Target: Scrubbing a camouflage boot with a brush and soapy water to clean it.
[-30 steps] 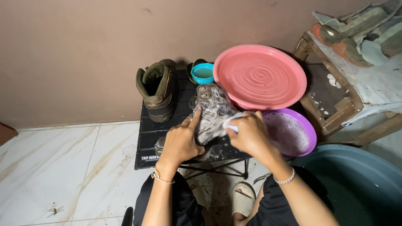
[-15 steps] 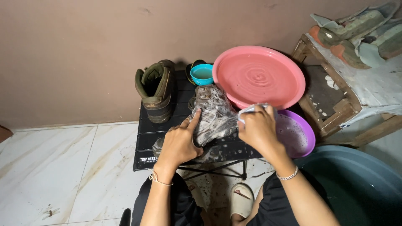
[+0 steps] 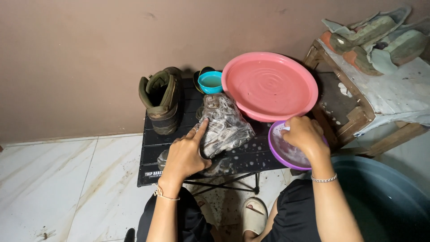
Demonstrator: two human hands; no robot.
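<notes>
Pressing against the soapy boot (image 3: 224, 123), the fingers of the left hand (image 3: 186, 154) are spread flat on its side, index extended — nothing is gripped. The boot is laid on the black folding table (image 3: 152, 150). The right hand (image 3: 302, 134) is curled into the purple bowl (image 3: 286, 152); its grip cannot be told.

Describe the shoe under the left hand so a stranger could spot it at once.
Find the black slatted table against the brown wall. The sudsy shoe lies on its side at the middle, left hand pressing it. Unlike the dry olive boot standing upright beside it, it is grey-white with foam.
</notes>
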